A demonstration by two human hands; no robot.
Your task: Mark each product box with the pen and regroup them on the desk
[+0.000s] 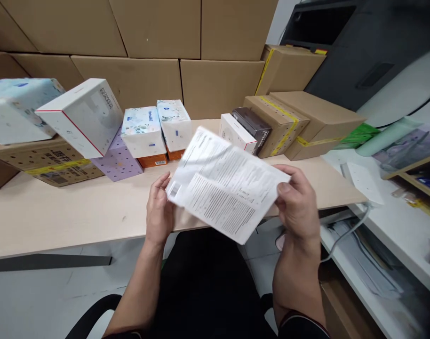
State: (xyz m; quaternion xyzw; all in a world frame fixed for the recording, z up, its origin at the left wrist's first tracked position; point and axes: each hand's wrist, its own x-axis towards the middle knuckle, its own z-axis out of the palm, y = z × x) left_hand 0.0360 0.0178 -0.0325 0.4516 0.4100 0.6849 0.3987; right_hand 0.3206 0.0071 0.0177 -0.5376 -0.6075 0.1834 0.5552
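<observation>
A white printed sheet (222, 181), dense with text and with a barcode at its left corner, is tilted in front of me above the table edge. My right hand (296, 197) grips its right corner, thumb on top and fingers underneath. Beside the left corner, my left hand (159, 209) is half curled with its fingers apart; whether it touches the paper is hard to tell. The sheet's surface is slightly blurred.
Along the wooden table (77, 216) stand tissue packs (144, 129), a white box (84, 117), a purple box (118, 160), a dark box (252, 125) and taped cartons (278, 122). Large cartons (218, 87) wall the back. A white side desk (387, 207) with a cable is right.
</observation>
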